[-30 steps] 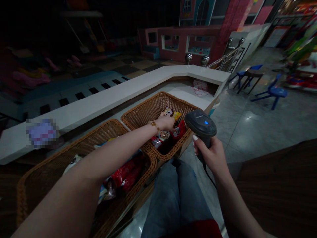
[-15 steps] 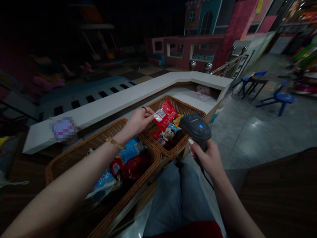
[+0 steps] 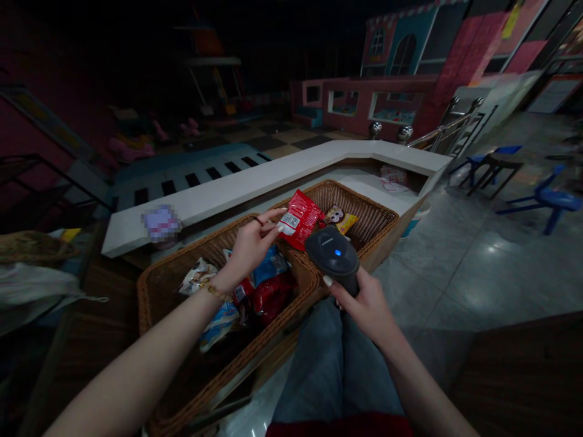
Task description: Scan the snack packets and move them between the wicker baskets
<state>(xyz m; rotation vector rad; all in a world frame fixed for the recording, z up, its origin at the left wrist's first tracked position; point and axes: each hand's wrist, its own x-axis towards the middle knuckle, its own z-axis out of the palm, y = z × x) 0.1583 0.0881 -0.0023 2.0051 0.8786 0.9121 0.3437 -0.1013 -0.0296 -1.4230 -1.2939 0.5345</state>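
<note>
Dim play area with a checkered floor (image 3: 273, 138) and a piano-key mat (image 3: 182, 176) lies beyond both hands; white tabletop with a raised ledge (image 3: 273, 177) runs across in front of them. Left hand (image 3: 251, 243): thumb and fingers clamped on left edge of a shiny red plastic snack packet (image 3: 301, 220), held up over where the two baskets meet, white barcode label right by the fingertips. Right hand (image 3: 368, 306): closed round the handle of a black plastic handheld scanner (image 3: 331, 252) with a blue light on top; scanner head is just right of the red packet, overlapping its lower corner in view, cannot tell if touching.

Brown woven left basket (image 3: 144, 297) is under the left hand and wrist. Inside, below and beside that hand: blue plastic packet (image 3: 271, 267), dark red plastic packet (image 3: 273, 297), white patterned packet (image 3: 197, 274), blue-and-white packet (image 3: 221, 325). Brown woven right basket (image 3: 376, 213) is ahead of the right hand, with a yellow cartoon-print packet (image 3: 342, 220) in it, just beyond the scanner. Blue plastic chair (image 3: 553, 195) stands well right of the right hand.
</note>
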